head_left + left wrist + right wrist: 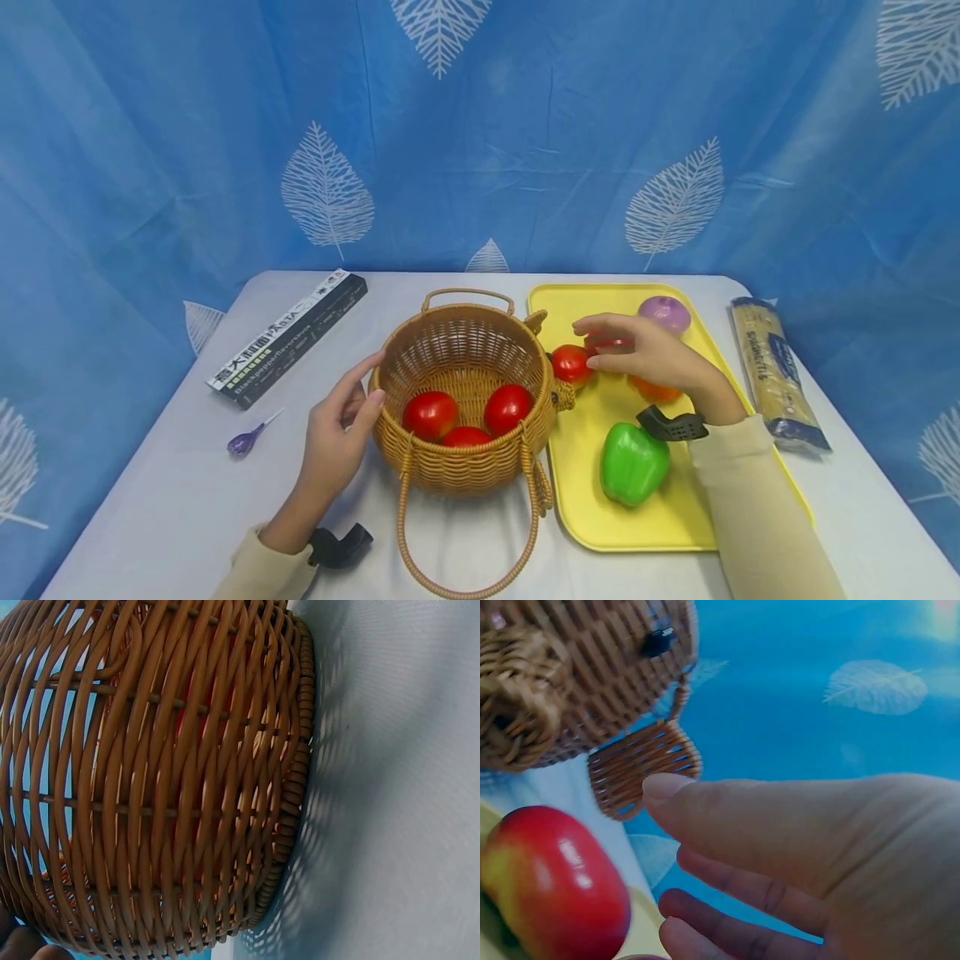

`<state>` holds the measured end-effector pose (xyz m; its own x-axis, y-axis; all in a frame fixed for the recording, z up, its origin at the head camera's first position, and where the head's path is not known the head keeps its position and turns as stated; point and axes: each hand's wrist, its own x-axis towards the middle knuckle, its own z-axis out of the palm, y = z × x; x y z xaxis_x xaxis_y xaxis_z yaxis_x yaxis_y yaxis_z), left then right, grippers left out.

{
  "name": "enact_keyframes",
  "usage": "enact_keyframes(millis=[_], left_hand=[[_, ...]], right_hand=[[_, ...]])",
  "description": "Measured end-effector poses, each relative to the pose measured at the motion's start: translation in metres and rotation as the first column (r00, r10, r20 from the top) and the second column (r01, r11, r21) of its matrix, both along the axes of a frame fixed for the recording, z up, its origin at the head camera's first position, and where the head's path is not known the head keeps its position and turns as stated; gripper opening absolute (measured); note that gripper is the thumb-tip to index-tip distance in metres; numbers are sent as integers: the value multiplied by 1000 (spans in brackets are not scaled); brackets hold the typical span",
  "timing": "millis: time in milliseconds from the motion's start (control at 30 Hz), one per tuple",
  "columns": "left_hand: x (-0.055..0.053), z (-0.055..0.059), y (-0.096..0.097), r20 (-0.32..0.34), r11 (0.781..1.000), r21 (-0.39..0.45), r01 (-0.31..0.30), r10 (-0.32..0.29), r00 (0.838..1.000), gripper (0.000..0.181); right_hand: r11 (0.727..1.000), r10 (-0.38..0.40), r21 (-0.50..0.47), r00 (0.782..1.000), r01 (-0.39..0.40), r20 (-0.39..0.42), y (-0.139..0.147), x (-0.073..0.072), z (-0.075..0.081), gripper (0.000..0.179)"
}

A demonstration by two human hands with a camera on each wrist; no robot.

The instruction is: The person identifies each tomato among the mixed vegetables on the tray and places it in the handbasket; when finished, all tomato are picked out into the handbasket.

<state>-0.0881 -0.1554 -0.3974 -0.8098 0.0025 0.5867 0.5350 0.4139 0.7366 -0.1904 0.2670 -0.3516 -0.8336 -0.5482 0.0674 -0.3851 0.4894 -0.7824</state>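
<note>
The glossy red, round, tomato-like fruit (570, 364) lies on the yellow rectangular tray (585, 508), right beside the basket's wall. The right hand (648, 354) is above the tray with thumb and fingers apart and nothing between them; contact with the fruit cannot be told. A fingertip meeting that smooth curve off-centre could roll it away or wedge it against the basket.

The round brown wicker basket (457, 471) holds red fruits (431, 415); another dropped in from high could knock them about. The left hand (337, 433) touches its rim, fingers not closed round it; too hard a push might slide it into the tray. The basket's looped near handle (467, 594) might catch a sleeve and tip it.
</note>
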Motion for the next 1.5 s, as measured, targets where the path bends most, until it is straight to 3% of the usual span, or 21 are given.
enact_keyframes(millis=[167,467,900,1333,1500], left_hand=[[3,5,3,-4,1000,5,10,-10,1000,46],[-2,-5,-2,16,1000,-5,-8,8,1000,48],[-3,-8,-3,-3,1000,-12,-3,3,1000,48],[-3,-8,-4,-9,1000,-17,-2,2,1000,49],[-2,-8,-4,-2,1000,-19,-2,2,1000,50]], right_hand=[[1000,4,26,1000,-5,26,-1,-3,-6,49],[999,22,30,999,-23,36,-2,-7,-12,50],[999,13,48,998,-15,54,-8,-5,-18,49],[989,83,109,985,-101,154,-11,-4,-18,54],[985,108,119,985,-125,138,-11,-3,-20,52]])
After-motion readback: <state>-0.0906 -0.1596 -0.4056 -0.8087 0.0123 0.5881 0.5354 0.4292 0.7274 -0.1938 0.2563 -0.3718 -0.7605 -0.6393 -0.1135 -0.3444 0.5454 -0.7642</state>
